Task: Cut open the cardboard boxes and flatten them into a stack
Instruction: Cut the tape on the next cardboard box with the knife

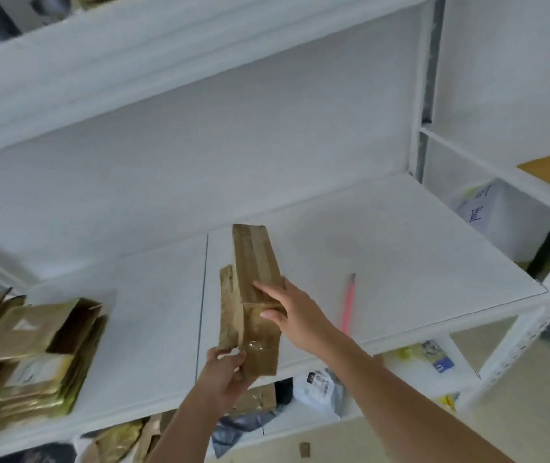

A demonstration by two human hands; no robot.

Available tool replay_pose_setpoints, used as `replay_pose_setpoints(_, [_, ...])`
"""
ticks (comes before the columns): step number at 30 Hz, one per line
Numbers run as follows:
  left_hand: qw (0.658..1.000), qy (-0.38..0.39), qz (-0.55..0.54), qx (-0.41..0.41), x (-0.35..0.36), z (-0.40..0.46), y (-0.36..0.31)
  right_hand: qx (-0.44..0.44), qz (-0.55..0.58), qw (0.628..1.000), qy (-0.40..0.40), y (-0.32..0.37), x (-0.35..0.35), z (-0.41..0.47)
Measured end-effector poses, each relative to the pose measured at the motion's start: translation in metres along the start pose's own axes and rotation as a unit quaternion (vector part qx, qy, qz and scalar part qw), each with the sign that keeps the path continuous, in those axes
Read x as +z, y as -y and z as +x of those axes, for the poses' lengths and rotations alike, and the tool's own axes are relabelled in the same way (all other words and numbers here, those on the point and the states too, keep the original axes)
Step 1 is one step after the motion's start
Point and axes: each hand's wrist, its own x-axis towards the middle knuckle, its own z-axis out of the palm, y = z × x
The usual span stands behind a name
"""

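Two hands on one cut box (253,295), above the white shelf (400,235)

Our left hand (225,372) grips its near end; our right hand (287,307) presses with straight fingers; unevenly pressed, it may spring open and miss the stack (33,355).

White shelving (333,228) filled the frame; plastic bags (320,390) lay lower centre, and a labelled white bin (487,212) sat right.
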Motion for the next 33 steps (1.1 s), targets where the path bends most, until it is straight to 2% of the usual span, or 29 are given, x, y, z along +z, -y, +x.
replay_pose_setpoints(3, [0.994, -0.019, 0.102, -0.028, -0.035, -0.010, 0.009, -0.011, -0.010, 1.000, 0.026, 0.014, 0.028, -0.016])
replay_pose_setpoints(5, [0.971, -0.054, 0.229, -0.038, -0.057, -0.012, 0.012, -0.012, -0.038, 0.998, 0.054, 0.021, 0.044, -0.025])
replay_pose_setpoints(7, [0.951, -0.108, 0.288, -0.015, -0.073, -0.012, 0.006, -0.018, -0.058, 0.995, 0.077, 0.023, 0.055, -0.032])
replay_pose_setpoints(10, [0.969, -0.127, 0.201, 0.072, -0.083, -0.011, -0.017, -0.017, -0.078, 0.993, 0.088, 0.025, 0.061, -0.035])
replay_pose_setpoints(13, [0.979, -0.057, 0.152, 0.124, -0.072, -0.016, -0.044, -0.018, -0.111, 0.986, 0.122, 0.032, 0.067, -0.035])
replay_pose_setpoints(17, [0.981, -0.021, 0.162, 0.100, -0.052, -0.010, -0.054, -0.011, -0.135, 0.980, 0.142, 0.038, 0.062, -0.034])
replay_pose_setpoints(20, [0.989, -0.022, 0.131, 0.068, -0.048, -0.004, -0.056, -0.024, -0.168, 0.972, 0.161, 0.025, 0.045, -0.034])
replay_pose_setpoints(23, [0.992, -0.045, 0.111, 0.042, -0.049, 0.000, -0.059, -0.013, -0.251, 0.964, 0.090, -0.014, 0.015, -0.034])
replay_pose_setpoints(25, [0.991, -0.061, 0.113, 0.031, -0.049, 0.003, -0.060, 0.062, -0.322, 0.943, 0.049, -0.041, -0.014, -0.029])
replay_pose_setpoints(28, [0.992, -0.073, 0.104, 0.013, -0.049, 0.006, -0.061, 0.190, -0.409, 0.889, 0.084, -0.073, -0.048, -0.020])
replay_pose_setpoints(31, [0.992, -0.078, 0.097, 0.000, -0.050, 0.006, -0.060, 0.148, -0.519, 0.833, 0.120, -0.089, -0.056, -0.013])
replay_pose_setpoints(33, [0.992, -0.077, 0.097, 0.001, -0.050, 0.004, -0.058, 0.100, -0.553, 0.815, 0.140, -0.093, -0.052, -0.005])
